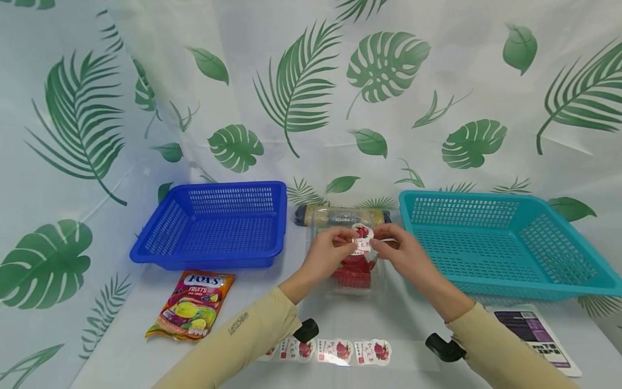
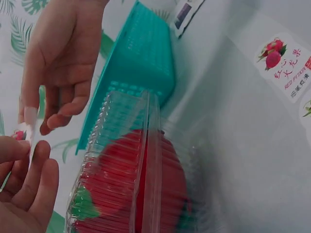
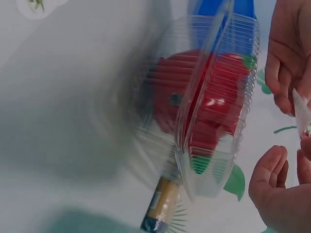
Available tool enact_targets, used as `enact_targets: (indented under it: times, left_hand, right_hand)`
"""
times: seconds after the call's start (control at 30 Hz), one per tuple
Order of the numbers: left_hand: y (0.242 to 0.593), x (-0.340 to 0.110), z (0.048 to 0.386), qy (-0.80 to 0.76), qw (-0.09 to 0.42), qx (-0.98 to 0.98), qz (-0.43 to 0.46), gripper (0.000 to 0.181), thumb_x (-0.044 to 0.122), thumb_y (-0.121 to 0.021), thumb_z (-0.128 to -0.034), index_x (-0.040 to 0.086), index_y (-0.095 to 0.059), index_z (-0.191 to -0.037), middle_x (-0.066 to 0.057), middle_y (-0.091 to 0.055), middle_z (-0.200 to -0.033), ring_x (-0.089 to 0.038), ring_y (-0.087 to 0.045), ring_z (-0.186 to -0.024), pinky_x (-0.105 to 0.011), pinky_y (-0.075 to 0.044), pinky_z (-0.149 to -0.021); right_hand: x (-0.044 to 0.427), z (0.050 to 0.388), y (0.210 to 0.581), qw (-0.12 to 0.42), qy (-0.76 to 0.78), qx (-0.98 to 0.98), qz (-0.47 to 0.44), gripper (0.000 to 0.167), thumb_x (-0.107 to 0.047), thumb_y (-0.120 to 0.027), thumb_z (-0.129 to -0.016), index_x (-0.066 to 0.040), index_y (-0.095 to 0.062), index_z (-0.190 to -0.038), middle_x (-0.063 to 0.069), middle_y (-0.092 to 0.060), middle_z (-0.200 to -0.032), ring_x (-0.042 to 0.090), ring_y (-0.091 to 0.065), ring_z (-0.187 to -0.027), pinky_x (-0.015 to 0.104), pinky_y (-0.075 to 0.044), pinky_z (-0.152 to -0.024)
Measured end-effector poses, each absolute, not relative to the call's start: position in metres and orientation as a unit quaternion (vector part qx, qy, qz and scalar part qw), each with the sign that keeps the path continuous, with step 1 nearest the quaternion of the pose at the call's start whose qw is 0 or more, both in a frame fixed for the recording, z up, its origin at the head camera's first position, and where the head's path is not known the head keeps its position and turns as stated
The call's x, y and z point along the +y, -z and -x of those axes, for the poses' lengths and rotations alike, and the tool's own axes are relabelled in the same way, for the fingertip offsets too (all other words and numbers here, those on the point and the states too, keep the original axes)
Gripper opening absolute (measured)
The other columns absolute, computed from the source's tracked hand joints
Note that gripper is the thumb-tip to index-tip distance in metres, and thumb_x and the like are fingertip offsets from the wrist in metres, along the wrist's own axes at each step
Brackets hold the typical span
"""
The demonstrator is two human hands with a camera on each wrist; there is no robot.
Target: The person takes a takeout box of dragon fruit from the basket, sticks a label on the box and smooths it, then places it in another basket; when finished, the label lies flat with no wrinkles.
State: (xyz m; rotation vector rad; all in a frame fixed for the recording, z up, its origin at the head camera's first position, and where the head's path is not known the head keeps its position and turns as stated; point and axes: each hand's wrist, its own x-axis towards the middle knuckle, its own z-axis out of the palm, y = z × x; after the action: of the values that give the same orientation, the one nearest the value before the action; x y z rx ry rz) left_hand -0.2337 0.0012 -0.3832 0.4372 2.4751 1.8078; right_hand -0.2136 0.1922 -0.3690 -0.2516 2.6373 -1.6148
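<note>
A white sticker [image 1: 362,240] with a red fruit picture is pinched between both hands, above a clear plastic box [image 1: 352,283] that holds red fruit. My left hand [image 1: 324,256] grips its left edge with thumb and finger; my right hand [image 1: 404,254] pinches the right edge. In the left wrist view the box [image 2: 150,179] appears closed, with red and green contents, below the left hand [image 2: 24,189] and right hand [image 2: 68,58]. The right wrist view shows the sticker [image 3: 301,114] edge-on between the fingers, beside the box [image 3: 194,97].
A blue basket [image 1: 209,259] stands at left, a teal basket [image 1: 529,289] at right. A candy bag [image 1: 191,305] lies in front of the blue basket. Behind the box is a yellow-and-dark packet [image 1: 303,215]. A sticker strip [image 1: 335,351] lies in front; a white-and-purple pack [image 1: 534,335] at right.
</note>
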Motion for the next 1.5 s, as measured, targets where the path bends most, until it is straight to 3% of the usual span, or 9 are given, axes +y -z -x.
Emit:
enact_targets:
  times: [0.27, 0.47, 0.73, 0.87, 1.0, 1.13, 1.5]
  left_hand:
    - [0.384, 0.001, 0.241, -0.569, -0.001, 0.814, -0.115, 0.016, 0.012, -0.069, -0.0906, 0.011, -0.071, -0.107, 0.001, -0.063, -0.092, -0.010, -0.061, -0.082, -0.023, -0.052, -0.065]
    - [0.382, -0.003, 0.245, -0.549, -0.015, 0.826, -0.123, 0.015, 0.010, -0.069, -0.0903, 0.009, -0.070, -0.105, 0.000, -0.061, -0.090, -0.011, -0.060, -0.083, -0.023, -0.051, -0.068]
    - [0.381, -0.004, 0.249, -0.534, 0.000, 0.837, -0.119, 0.020, 0.010, -0.069, -0.0909, 0.010, -0.071, -0.111, -0.002, -0.059, -0.100, -0.012, -0.061, -0.087, -0.022, -0.051, -0.066]
    - [0.382, -0.004, 0.255, -0.525, 0.002, 0.842, -0.122, 0.019, 0.011, -0.065, -0.0937, 0.008, -0.071, -0.112, -0.004, -0.063, -0.100, -0.011, -0.064, -0.079, -0.022, -0.051, -0.062]
    - [0.381, -0.004, 0.265, -0.486, -0.016, 0.863, -0.139, 0.018, 0.008, -0.063, -0.0949, 0.006, -0.073, -0.110, -0.005, -0.069, -0.097, -0.010, -0.061, -0.068, -0.021, -0.047, -0.058]
    - [0.379, -0.004, 0.274, -0.431, -0.040, 0.889, -0.151, 0.016, 0.005, -0.063, -0.0926, 0.006, -0.074, -0.105, -0.005, -0.070, -0.093, -0.009, -0.055, -0.068, -0.021, -0.043, -0.058]
    - [0.378, -0.003, 0.283, -0.381, -0.017, 0.912, -0.148, 0.015, 0.002, -0.068, -0.0885, 0.004, -0.074, -0.101, -0.006, -0.069, -0.084, -0.011, -0.055, -0.069, -0.021, -0.044, -0.060]
  right_hand:
    - [0.181, 0.226, 0.370, 0.016, 0.548, 0.834, 0.064, 0.046, -0.027, -0.060, -0.099, -0.002, -0.042, -0.133, 0.020, -0.051, -0.123, 0.038, -0.058, -0.111, 0.046, -0.052, -0.090]
    - [0.177, 0.234, 0.372, 0.033, 0.521, 0.849, 0.083, 0.036, -0.025, -0.059, -0.100, -0.005, -0.052, -0.130, 0.017, -0.054, -0.127, 0.034, -0.057, -0.113, 0.044, -0.052, -0.091]
    - [0.173, 0.249, 0.377, 0.053, 0.501, 0.861, 0.068, 0.035, -0.023, -0.059, -0.099, -0.006, -0.056, -0.130, 0.016, -0.056, -0.128, 0.034, -0.056, -0.114, 0.042, -0.051, -0.093]
    - [0.171, 0.255, 0.375, 0.059, 0.479, 0.873, 0.070, 0.032, -0.021, -0.059, -0.099, -0.005, -0.058, -0.127, 0.016, -0.058, -0.125, 0.033, -0.058, -0.109, 0.043, -0.052, -0.091]
    - [0.168, 0.262, 0.371, 0.071, 0.460, 0.882, 0.067, 0.032, -0.020, -0.059, -0.099, -0.005, -0.059, -0.126, 0.018, -0.058, -0.124, 0.033, -0.060, -0.106, 0.045, -0.051, -0.091]
    - [0.166, 0.272, 0.371, 0.091, 0.452, 0.885, 0.064, 0.032, -0.019, -0.059, -0.099, -0.004, -0.058, -0.128, 0.019, -0.057, -0.123, 0.034, -0.060, -0.106, 0.046, -0.050, -0.093]
    - [0.164, 0.287, 0.372, 0.119, 0.420, 0.897, 0.072, 0.026, -0.014, -0.059, -0.097, -0.002, -0.059, -0.120, 0.016, -0.058, -0.111, 0.032, -0.059, -0.103, 0.048, -0.050, -0.093]
